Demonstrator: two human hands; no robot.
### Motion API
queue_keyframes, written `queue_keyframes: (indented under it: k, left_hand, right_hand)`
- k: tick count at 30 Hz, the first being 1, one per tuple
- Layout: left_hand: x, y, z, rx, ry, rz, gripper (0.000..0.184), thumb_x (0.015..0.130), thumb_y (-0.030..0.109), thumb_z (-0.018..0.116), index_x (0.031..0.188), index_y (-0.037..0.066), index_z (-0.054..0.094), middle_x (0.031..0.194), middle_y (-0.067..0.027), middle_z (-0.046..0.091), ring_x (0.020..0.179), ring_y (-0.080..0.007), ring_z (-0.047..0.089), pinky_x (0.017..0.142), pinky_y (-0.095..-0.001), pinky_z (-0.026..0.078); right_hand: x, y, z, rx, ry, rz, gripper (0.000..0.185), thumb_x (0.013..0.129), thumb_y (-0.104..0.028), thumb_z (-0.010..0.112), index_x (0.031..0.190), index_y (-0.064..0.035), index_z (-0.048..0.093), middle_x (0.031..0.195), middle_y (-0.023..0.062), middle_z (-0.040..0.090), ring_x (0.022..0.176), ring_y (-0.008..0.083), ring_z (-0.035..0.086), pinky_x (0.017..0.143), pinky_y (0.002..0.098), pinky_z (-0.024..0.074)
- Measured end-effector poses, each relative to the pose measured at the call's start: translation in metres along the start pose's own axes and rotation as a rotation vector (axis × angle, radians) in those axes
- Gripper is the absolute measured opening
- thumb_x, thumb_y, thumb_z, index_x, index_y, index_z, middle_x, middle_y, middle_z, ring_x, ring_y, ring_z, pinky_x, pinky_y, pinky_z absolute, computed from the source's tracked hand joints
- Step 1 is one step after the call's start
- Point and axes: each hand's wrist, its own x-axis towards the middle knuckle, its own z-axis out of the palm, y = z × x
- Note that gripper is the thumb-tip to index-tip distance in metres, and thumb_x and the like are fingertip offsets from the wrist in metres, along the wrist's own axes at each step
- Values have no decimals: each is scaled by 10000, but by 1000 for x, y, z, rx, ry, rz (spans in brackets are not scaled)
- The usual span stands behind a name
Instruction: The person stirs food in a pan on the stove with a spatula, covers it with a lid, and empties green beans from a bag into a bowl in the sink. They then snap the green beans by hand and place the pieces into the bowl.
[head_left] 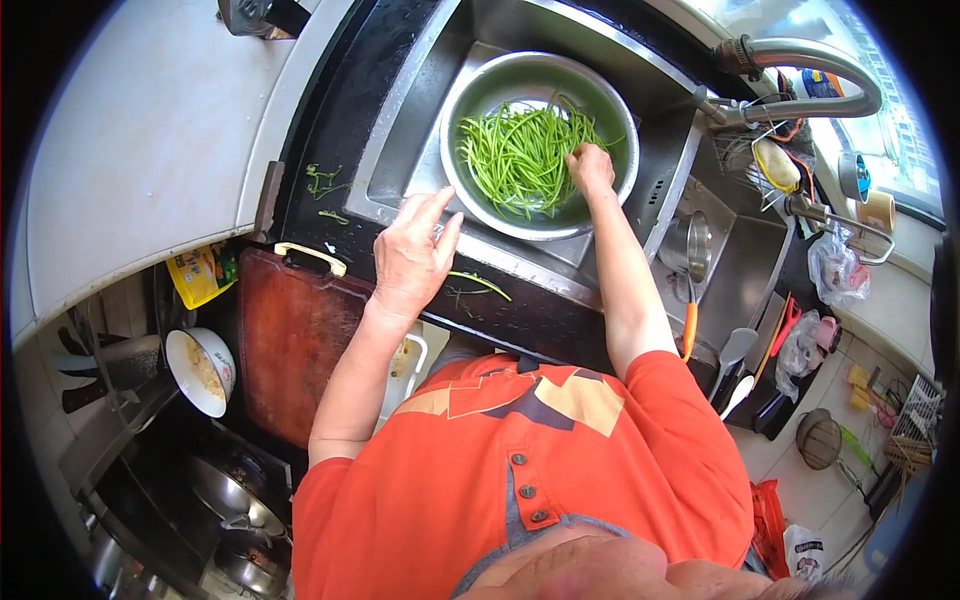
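A wide steel basin (449, 190) stands in the sink, with a heap of thin, long green vegetable stems (520, 155) inside. My right hand (592, 168) reaches over the basin's right side, its fingers curled together at the edge of the stems; the fingertips are partly hidden. My left hand (415, 245) is at the basin's lower left rim, over the counter edge. Its fingers are stretched and apart, with nothing visible in them. One loose stem (480, 284) lies on the black counter below the basin.
The sink (390, 160) has a curved faucet (820, 80) at right. A strainer ladle with an orange handle (690, 330) rests in the smaller sink. Left stand a brown cutting board (290, 340) and a white bowl (180, 372). Green scraps (322, 182) lie on the counter.
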Motion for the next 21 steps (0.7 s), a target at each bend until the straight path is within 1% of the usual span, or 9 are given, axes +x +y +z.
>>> queue_keyframes:
  k: [3, 5, 7, 8, 11, 13, 15, 16, 21]
  left_hand:
    - [2, 0, 1, -10, -2, 10, 306, 806, 70, 670, 1109, 57, 625, 927, -85, 634, 477, -130, 509, 519, -276, 450]
    - [3, 0, 4, -7, 3, 26, 304, 808, 74, 669, 1108, 56, 625, 925, -84, 634, 477, -130, 511, 517, -278, 449]
    - [4, 2, 5, -9, -16, 33, 298, 809, 80, 668, 1103, 53, 628, 912, -82, 637, 478, -129, 513, 517, -280, 450]
    - [4, 3, 6, -11, -14, 35, 298, 809, 80, 668, 1103, 53, 628, 912, -82, 637, 478, -129, 513, 517, -280, 450]
    - [6, 7, 6, -49, -73, -28, 285, 807, 122, 669, 1081, 55, 623, 901, -91, 623, 581, -227, 591, 584, -337, 484]
    - [6, 6, 8, -103, -108, -59, 280, 806, 118, 668, 1075, 49, 628, 886, -83, 631, 557, -202, 575, 576, -319, 480]
    - [6, 7, 9, -109, -108, -59, 279, 805, 113, 668, 1073, 47, 630, 878, -81, 633, 552, -195, 570, 576, -315, 480]
    - [5, 8, 9, -115, -103, -68, 277, 804, 109, 667, 1071, 45, 632, 870, -79, 636, 547, -189, 565, 576, -311, 480]
    - [3, 4, 10, -120, -82, -34, 280, 807, 96, 666, 1082, 49, 635, 868, -74, 643, 515, -159, 548, 551, -295, 466]
  right_hand:
    - [14, 13, 14, 27, -205, -15, 286, 744, -280, 686, 918, -52, 694, 904, 194, 675, 914, 335, 648, 830, 410, 497]
    - [13, 17, 14, 27, -200, -53, 318, 725, -296, 708, 860, -10, 670, 800, 183, 672, 775, 296, 663, 747, 384, 514]
    - [11, 14, 3, 192, -276, -29, 285, 748, -271, 715, 786, 0, 635, 680, 125, 625, 585, 210, 596, 556, 351, 490]
    - [7, 16, -3, 358, -323, 12, 252, 779, -230, 713, 750, -8, 598, 635, 56, 562, 500, 121, 492, 414, 299, 391]
    - [-6, 6, -30, 534, -466, 161, 299, 761, -222, 712, 922, 23, 654, 782, 156, 658, 671, 154, 618, 591, 302, 480]
    - [-7, 13, -29, 537, -453, 149, 314, 784, -207, 691, 991, 24, 645, 800, 171, 667, 667, 146, 634, 567, 288, 491]
    - [-3, 18, -24, 417, -246, 182, 281, 812, -182, 691, 1002, 18, 637, 784, 98, 653, 563, 145, 609, 445, 267, 476]
    - [2, 20, -20, 286, -208, 234, 357, 809, -155, 676, 1120, 10, 614, 878, 134, 677, 630, 175, 664, 493, 294, 530]
    - [-2, 21, -9, 306, -57, 60, 214, 803, -133, 641, 987, -26, 671, 834, 113, 691, 627, 172, 671, 513, 307, 534]
